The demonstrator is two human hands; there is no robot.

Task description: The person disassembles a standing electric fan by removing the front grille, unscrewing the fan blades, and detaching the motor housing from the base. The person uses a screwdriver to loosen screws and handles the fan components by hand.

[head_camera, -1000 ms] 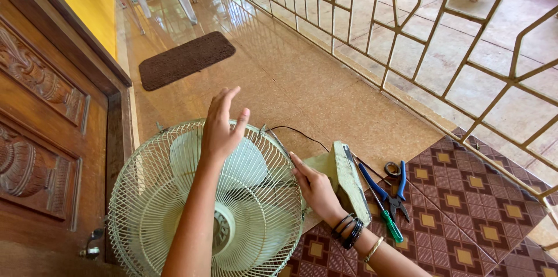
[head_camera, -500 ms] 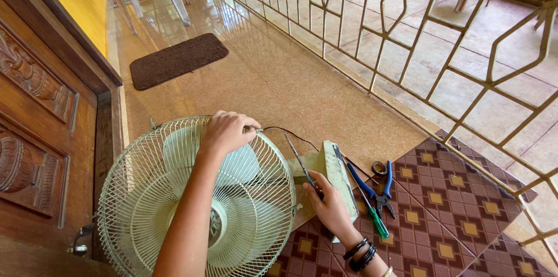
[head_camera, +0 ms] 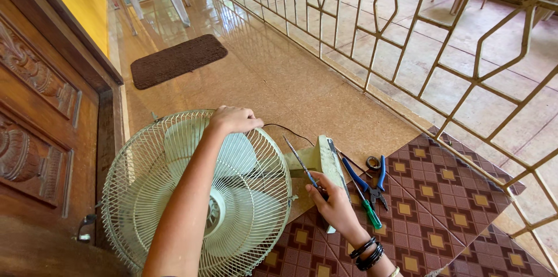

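Left hand (head_camera: 233, 119) grips the fan guard (head_camera: 197, 195) rim at top; right hand (head_camera: 334, 204) holds a thin tool (head_camera: 299, 161), its long axis pointing up-left toward that rim, beside the base (head_camera: 328, 158).

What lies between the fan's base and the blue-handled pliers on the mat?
In the head view, a green-handled screwdriver lies between the fan base and the blue-handled pliers, close beside the pliers.

Left hand (head_camera: 234, 119): open above the fan grille (head_camera: 197, 195) a second ago, now closed on its top rim. Right hand (head_camera: 331, 204): formerly flat against the fan base (head_camera: 328, 161), empty; now grips a thin tool (head_camera: 299, 161), tip raised toward the grille.
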